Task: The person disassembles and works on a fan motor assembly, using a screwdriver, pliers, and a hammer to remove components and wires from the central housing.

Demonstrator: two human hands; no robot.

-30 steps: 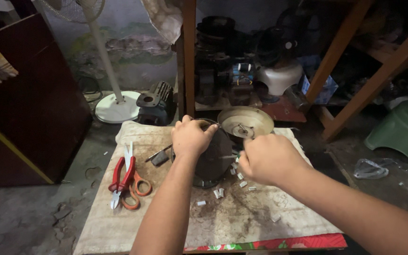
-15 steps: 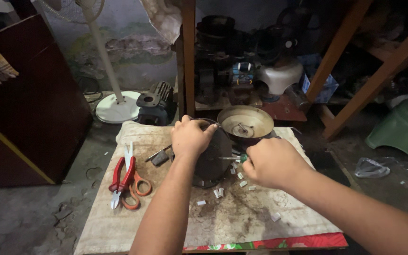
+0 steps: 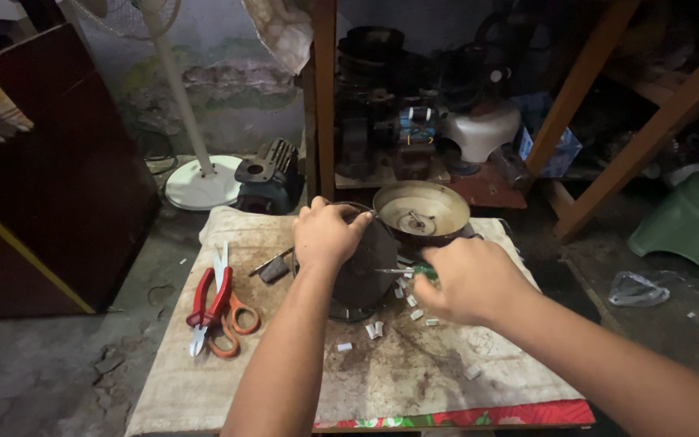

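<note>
We work over a stained cloth-covered board (image 3: pixel 414 380) on the floor. At its far middle sits a dark round motor housing (image 3: pixel 366 271), tipped on edge, with a shallow round metal cover (image 3: pixel 421 209) just behind it. Our left hand (image 3: pixel 327 235) clasps the top of the housing. Our right hand (image 3: pixel 467 279) grips a green-handled screwdriver (image 3: pixel 402 271), its tip against the housing's face. Red pliers (image 3: pixel 204 295) and orange scissors (image 3: pixel 228 311) lie together at the left. Small white scraps (image 3: pixel 374 329) lie scattered near the housing.
</note>
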